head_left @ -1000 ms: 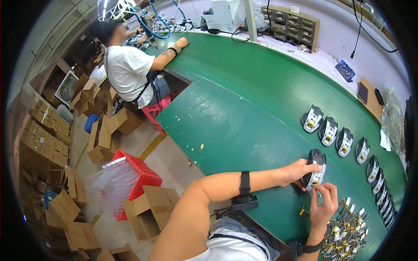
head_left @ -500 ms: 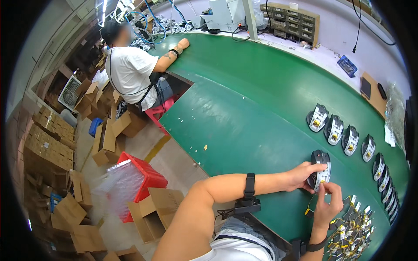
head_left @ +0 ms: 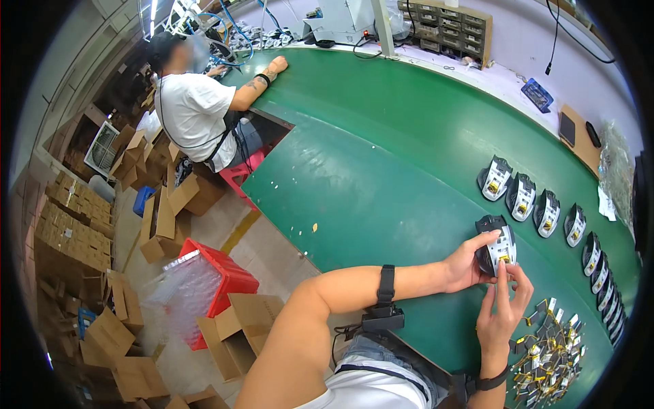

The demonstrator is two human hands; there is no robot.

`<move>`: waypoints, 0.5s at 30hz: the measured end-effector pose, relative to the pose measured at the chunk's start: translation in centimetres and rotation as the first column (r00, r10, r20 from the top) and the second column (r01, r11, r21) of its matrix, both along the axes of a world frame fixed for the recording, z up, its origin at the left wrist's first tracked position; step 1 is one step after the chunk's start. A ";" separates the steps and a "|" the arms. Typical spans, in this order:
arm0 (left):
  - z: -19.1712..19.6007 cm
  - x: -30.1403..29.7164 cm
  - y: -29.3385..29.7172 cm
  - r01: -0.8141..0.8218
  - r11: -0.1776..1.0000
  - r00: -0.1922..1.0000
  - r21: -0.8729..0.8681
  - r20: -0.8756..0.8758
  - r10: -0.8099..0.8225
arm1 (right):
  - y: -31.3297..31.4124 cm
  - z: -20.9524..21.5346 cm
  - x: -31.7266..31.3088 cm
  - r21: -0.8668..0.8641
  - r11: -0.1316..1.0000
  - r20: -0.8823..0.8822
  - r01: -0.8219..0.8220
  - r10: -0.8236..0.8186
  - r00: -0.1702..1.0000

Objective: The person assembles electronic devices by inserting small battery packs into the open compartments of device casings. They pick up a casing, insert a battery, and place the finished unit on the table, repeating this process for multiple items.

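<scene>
My left hand is closed around a black and grey shell that looks like part of a computer mouse, its thumb lying across the inner side. The shell is tilted above the green bench, its grey inside facing up. A small yellow part shows near its lower end. My right hand touches this end with the index fingertip; its thumb stands apart and its fingers are partly stretched. Beside my right wrist lies a pile of small silver pieces with yellow ends and thin wires, possibly batteries.
Similar shells stand in a curved row along the bench to the right. A co-worker sits at the far left. A red crate and open cardboard boxes are on the floor. Small drawers stand at the back.
My right thumb has come away from the index finger, which now presses at the yellow part. The wired piece that hung below the shell no longer shows. The view has shifted slightly.
</scene>
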State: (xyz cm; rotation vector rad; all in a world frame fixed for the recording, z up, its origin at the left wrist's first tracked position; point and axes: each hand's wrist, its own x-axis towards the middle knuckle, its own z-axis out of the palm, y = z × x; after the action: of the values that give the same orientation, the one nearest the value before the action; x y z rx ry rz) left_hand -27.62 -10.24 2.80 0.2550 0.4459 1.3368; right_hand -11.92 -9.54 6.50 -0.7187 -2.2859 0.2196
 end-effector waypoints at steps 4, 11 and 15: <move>-0.5 -0.5 0.0 0.034 0.999 0.997 -0.005 -0.068 -0.034 | 0.6 -0.3 0.4 0.048 0.999 -0.053 -0.021 0.023 0.998; 0.1 -0.1 0.4 0.113 0.993 0.936 -0.035 -0.332 -0.118 | 2.0 0.4 1.8 -0.077 0.996 -0.141 -0.045 0.033 0.989; 0.3 0.4 0.0 0.072 0.997 0.926 -0.020 -0.370 -0.074 | 1.8 0.3 1.5 -0.118 0.993 -0.204 -0.027 0.002 0.979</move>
State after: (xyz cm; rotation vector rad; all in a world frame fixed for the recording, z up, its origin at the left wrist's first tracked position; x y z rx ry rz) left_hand -27.24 -10.28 3.10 0.5196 0.7516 1.2147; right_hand -10.38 -7.69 6.81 -0.7064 -2.0968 0.4222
